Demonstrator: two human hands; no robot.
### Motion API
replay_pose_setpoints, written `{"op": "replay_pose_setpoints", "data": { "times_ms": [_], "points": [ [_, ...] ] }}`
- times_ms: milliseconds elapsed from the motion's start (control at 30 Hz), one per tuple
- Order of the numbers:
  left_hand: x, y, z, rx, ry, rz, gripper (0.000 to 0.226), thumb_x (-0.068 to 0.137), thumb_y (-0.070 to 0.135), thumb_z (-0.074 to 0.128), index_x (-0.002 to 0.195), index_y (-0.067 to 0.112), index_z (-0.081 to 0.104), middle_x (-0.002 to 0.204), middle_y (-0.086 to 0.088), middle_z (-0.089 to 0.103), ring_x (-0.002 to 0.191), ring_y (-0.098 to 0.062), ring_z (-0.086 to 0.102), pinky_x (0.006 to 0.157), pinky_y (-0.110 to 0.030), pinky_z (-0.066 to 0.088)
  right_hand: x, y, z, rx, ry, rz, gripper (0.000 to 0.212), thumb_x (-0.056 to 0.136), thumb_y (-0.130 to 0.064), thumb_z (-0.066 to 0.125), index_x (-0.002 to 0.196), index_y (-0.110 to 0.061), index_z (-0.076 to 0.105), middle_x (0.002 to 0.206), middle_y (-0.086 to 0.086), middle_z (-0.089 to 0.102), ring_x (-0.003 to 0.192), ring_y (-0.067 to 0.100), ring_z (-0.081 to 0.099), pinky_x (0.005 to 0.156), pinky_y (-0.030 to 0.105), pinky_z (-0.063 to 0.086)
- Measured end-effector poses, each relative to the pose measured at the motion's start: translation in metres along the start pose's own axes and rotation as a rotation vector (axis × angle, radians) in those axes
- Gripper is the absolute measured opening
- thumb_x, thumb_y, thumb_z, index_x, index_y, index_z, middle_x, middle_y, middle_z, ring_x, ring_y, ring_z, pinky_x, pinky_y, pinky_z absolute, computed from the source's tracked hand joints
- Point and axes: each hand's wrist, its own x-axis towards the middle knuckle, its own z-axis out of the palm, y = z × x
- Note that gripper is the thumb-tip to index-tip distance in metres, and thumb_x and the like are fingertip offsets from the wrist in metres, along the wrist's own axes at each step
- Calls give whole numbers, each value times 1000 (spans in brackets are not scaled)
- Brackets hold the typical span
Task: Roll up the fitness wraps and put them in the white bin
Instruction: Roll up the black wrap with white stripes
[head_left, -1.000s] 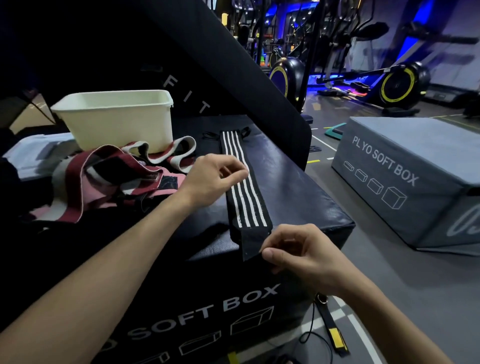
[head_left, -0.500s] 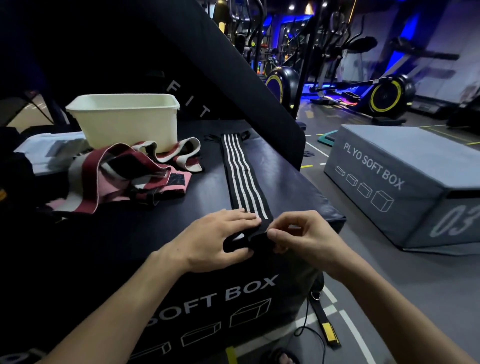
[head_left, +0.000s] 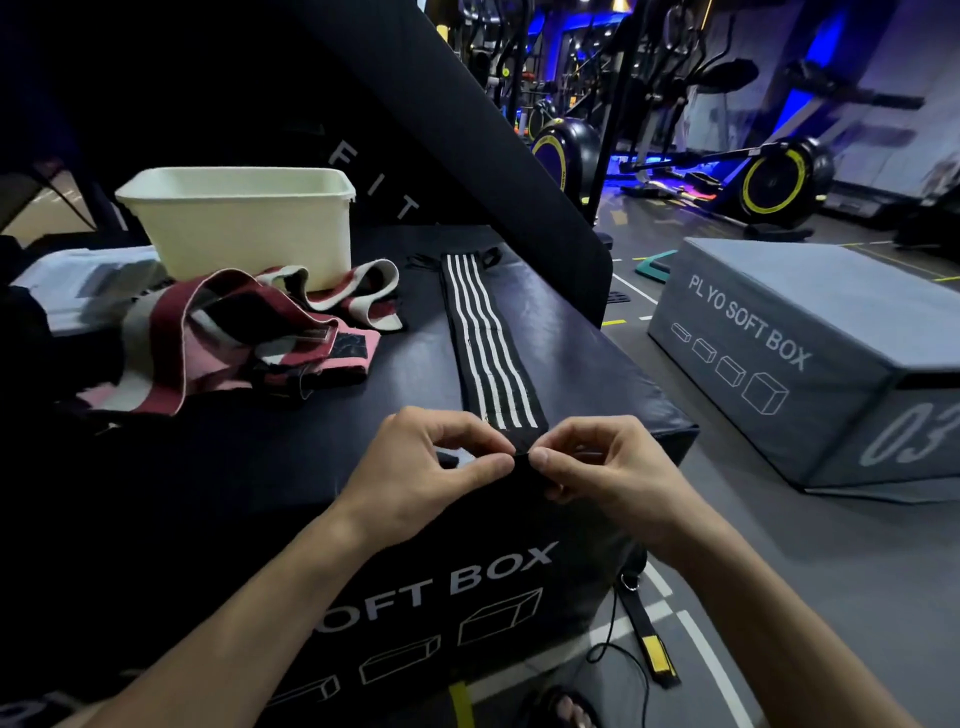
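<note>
Both the left hand (head_left: 431, 467) and right hand (head_left: 597, 465) pinch the long black white-striped elastic wrap (head_left: 488, 348) at its near end; limp, light fabric, best rolled tightly from there.

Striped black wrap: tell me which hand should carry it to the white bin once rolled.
Left, probably. The white bin stands far left on the box, on the left hand side; the right hand would cross over. Both pinch the wrap.

My left hand (head_left: 436, 467) and right hand (head_left: 597, 467) meet at the near end of the black white-striped fabric wrap (head_left: 485, 348), which runs away across the black padded plyo box (head_left: 587, 358). Left of it lies the heap of red, pink and white wraps (head_left: 228, 338), with the white plastic bin (head_left: 244, 223) behind.
</note>
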Motion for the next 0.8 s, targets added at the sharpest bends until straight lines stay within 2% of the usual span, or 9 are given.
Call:
{"op": "replay_pose_setpoints", "data": {
  "times_ms": [167, 433, 567, 700, 800],
  "points": [
    [1, 1, 1, -56, 4, -11, 6, 83, 20, 85, 88, 23, 82, 84, 7, 78, 85, -8, 75, 85, -28, 57, -3, 0, -1, 35, 22, 12, 13, 86, -16, 78, 92, -4, 78, 76, 13, 73, 69, 17, 67, 66, 24, 54],
    [0, 5, 6, -48, 23, 2, 3, 87, 20, 82, 87, 23, 81, 85, 7, 78, 87, -8, 74, 87, -32, 59, -9, -2, 1, 73, 72, 60, 13, 88, -14, 76, 94, -3, 79, 84, 23, 74, 72, 18, 67, 65, 24, 56],
    [0, 5, 7, -40, 31, 9, 4, 87, 18, 81, 86, 22, 80, 85, 7, 78, 87, -9, 74, 87, -32, 59, -9, -3, 4, 150, 75, 93, 16, 88, -12, 76, 97, 1, 77, 79, 16, 69, 71, 19, 61, 61, 23, 53],
    [-1, 4, 7, -23, 45, 22, 7, 87, 17, 81, 88, 24, 79, 85, 7, 77, 88, -10, 74, 86, -35, 58, -7, -5, 7, 223, 107, 91, 20, 85, -4, 77, 105, -4, 75, 85, 22, 70, 71, 24, 57, 59, 25, 49],
    [-5, 5, 7, 45, 79, 73, 14, 88, 18, 80, 97, 29, 78, 87, 9, 75, 91, -12, 73, 81, -37, 58, -3, -5, 11, 287, 138, 122, 24, 83, 0, 78, 106, -3, 73, 82, 14, 65, 62, 16, 57, 57, 21, 48]
  ]
}}
